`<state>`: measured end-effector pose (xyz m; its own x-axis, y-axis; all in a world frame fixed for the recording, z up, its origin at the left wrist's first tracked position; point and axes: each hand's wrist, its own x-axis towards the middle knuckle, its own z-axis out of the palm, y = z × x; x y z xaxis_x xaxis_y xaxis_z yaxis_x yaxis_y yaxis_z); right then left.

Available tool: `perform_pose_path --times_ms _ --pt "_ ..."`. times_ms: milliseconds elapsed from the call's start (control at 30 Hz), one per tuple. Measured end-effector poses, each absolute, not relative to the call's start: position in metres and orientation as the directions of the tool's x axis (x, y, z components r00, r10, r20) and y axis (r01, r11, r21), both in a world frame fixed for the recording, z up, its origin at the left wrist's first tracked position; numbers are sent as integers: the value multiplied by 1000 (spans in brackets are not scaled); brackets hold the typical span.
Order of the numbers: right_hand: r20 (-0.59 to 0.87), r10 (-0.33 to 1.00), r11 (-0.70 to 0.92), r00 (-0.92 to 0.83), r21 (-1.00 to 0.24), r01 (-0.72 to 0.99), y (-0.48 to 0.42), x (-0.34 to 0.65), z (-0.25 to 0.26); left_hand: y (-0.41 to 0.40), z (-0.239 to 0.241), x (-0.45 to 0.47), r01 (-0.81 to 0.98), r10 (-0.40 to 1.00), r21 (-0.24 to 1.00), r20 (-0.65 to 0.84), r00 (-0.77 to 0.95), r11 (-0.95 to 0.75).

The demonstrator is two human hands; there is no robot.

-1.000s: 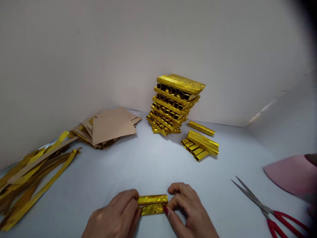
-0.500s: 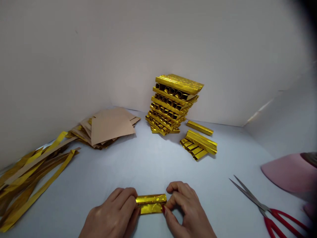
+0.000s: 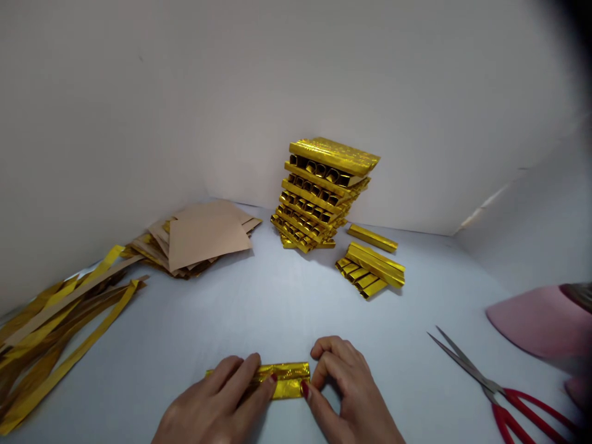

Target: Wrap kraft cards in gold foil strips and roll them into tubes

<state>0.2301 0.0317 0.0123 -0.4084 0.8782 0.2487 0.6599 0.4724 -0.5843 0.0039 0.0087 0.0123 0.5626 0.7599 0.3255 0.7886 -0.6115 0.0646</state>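
Folded gold foil strip (image 3: pixel 289 380) flat on desk (image 3: pixel 296 308), between hands: left hand (image 3: pixel 213 398) pressed across its left portion, right hand (image 3: pixel 349 388) clamped at its right end.

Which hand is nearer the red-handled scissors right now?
Right. The right hand is to the left of the scissors, apart from them; the left hand is farther left, beyond the gold foil strip.

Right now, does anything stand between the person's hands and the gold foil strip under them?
Nothing visible does: the left hand lies directly on the gold foil strip, and the right hand touches its end, with nothing between them and it.
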Motion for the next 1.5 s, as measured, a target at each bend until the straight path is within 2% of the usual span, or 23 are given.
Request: perform_pose_path --times_ms 67,167,267,333,433,533,600,700,900,1100,1267,1500 --pt "263 874 482 -409 -582 655 31 230 11 11 10 1 759 696 -5 393 601 -651" --pt "292 869 493 -399 -566 661 31 231 8 14 11 -3 676 591 -140 380 711 -723" --pt "331 849 528 -412 -503 684 32 233 5 15 5 -8 627 536 -193 369 759 -755" --pt "376 817 569 -438 -401 718 32 235 2 15 -1 -10 626 544 -171 358 759 -761" --pt "449 721 648 -528 -168 743 34 234 2 16 -3 -9 624 557 -133 338 759 -770" --pt "476 566 755 -673 29 655 36 227 4 18 5 -7 595 523 -178 329 786 -784" --pt "467 470 812 -749 105 574 38 222 5 19 10 -6 576 497 -231 323 805 -784" --pt "438 431 836 -789 135 532 39 219 5 19 12 -7 578 496 -265 317 808 -772" --pt "401 432 832 -808 170 528 39 222 3 19 15 -9 574 499 -211 321 805 -791" --pt "419 404 813 -813 244 529 40 222 4 12 15 -18 569 498 -284 287 818 -772" --pt "417 390 795 -821 297 528 41 222 1 -5 -8 -46 670 578 -239 356 734 -703" --pt "357 353 800 -865 364 477 41 219 4 -23 -10 -76 730 655 -304 323 683 -612"
